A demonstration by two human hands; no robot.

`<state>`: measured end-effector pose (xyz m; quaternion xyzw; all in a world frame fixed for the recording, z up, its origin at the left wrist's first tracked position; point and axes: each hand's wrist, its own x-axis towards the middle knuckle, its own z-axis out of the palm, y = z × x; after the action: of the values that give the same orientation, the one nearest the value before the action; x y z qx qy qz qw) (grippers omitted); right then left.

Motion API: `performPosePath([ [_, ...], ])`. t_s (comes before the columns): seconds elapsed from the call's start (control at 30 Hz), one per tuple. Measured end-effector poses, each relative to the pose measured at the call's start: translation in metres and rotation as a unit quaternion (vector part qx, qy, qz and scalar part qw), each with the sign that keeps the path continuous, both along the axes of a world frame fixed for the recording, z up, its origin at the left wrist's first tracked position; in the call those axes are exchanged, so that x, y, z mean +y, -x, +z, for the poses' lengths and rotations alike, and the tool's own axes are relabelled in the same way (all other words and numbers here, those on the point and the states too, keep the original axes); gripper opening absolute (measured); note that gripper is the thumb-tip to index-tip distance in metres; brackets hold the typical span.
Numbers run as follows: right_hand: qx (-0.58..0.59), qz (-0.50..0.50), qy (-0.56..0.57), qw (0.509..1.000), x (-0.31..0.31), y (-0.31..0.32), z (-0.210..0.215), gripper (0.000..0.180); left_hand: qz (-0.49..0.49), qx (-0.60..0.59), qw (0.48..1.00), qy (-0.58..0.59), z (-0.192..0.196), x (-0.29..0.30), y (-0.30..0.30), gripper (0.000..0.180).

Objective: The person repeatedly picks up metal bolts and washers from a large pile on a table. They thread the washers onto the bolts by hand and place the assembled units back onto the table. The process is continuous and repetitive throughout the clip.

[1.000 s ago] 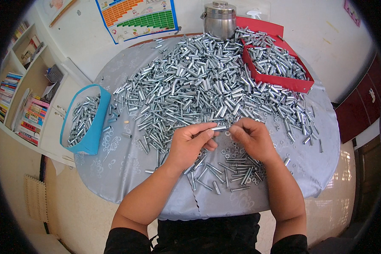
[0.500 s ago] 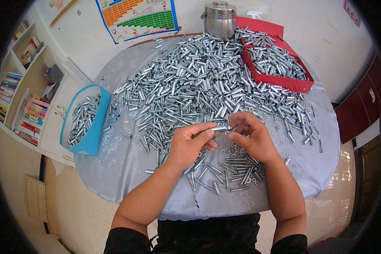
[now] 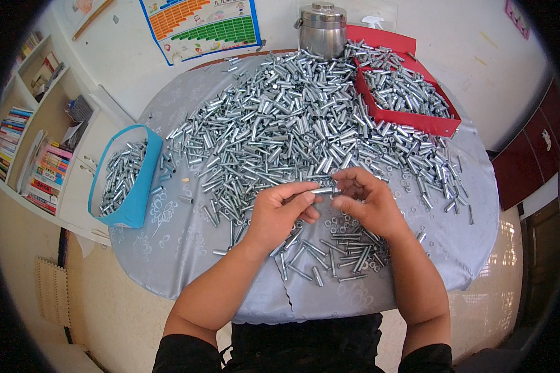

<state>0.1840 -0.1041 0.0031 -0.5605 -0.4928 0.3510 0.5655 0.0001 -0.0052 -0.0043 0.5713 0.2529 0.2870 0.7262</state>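
Metal sleeve (image 3: 323,190), pinched in left fingers (image 3: 303,199), right fingers (image 3: 350,205) parted at its right end

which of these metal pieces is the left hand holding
The silvery cylinder jutting from the left hand toward the right hand; the piled pieces rest on the table, others in the blue box and red box.

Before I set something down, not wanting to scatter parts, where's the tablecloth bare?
Mostly bare tablecloth lies between the blue box and left forearm, and outside the right forearm. Crowded: metal heap up to red box; bolts between the forearms.
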Motion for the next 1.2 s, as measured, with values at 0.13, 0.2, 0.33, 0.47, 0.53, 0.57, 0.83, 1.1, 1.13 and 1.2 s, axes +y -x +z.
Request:
performPosePath([
  [0.13, -0.006, 0.025, 0.07, 0.997, 0.0, -0.005, -0.006, 0.021, 0.004, -0.005, 1.0, 0.005, 0.0, 0.0, 0.0, 0.025],
  [0.2, -0.037, 0.045, 0.113, 0.992, -0.001, -0.012, -0.008, 0.021, 0.004, -0.004, 1.0, 0.006, 0.0, 0.001, 0.0, 0.025],
  [0.33, 0.061, 0.013, 0.004, 0.998, 0.001, 0.001, -0.003, 0.016, -0.004, -0.012, 1.0, 0.01, -0.003, 0.002, 0.001, 0.025],
  [0.47, 0.064, 0.037, 0.014, 0.997, 0.0, -0.001, -0.004, 0.012, -0.004, 0.01, 1.0, 0.016, 0.005, -0.001, 0.003, 0.025],
  [0.53, 0.064, 0.043, 0.015, 0.997, -0.002, -0.003, -0.004, 0.011, -0.002, 0.011, 1.0, 0.006, 0.004, 0.0, 0.001, 0.025],
  [0.57, 0.064, 0.045, 0.018, 0.997, -0.002, -0.003, -0.004, 0.011, -0.001, 0.011, 1.0, 0.001, 0.003, 0.0, 0.0, 0.025],
  [0.83, 0.104, 0.057, 0.027, 0.993, -0.001, -0.007, -0.002, 0.017, -0.008, 0.033, 0.999, -0.003, 0.007, -0.003, 0.0, 0.024],
  [1.1, 0.012, 0.03, 0.197, 0.98, -0.008, -0.032, 0.012, 0.022, 0.141, -0.003, 0.985, -0.096, -0.003, 0.003, -0.001, 0.026],
  [1.13, 0.132, -0.052, 0.074, 0.987, -0.004, -0.036, 0.014, 0.024, 0.141, -0.01, 0.985, -0.096, -0.002, 0.003, -0.002, 0.026],
  [1.2, 0.354, -0.206, -0.173, 0.895, 0.004, -0.043, 0.018, 0.027, 0.143, -0.022, 0.985, -0.092, -0.002, 0.002, -0.003, 0.026],
])
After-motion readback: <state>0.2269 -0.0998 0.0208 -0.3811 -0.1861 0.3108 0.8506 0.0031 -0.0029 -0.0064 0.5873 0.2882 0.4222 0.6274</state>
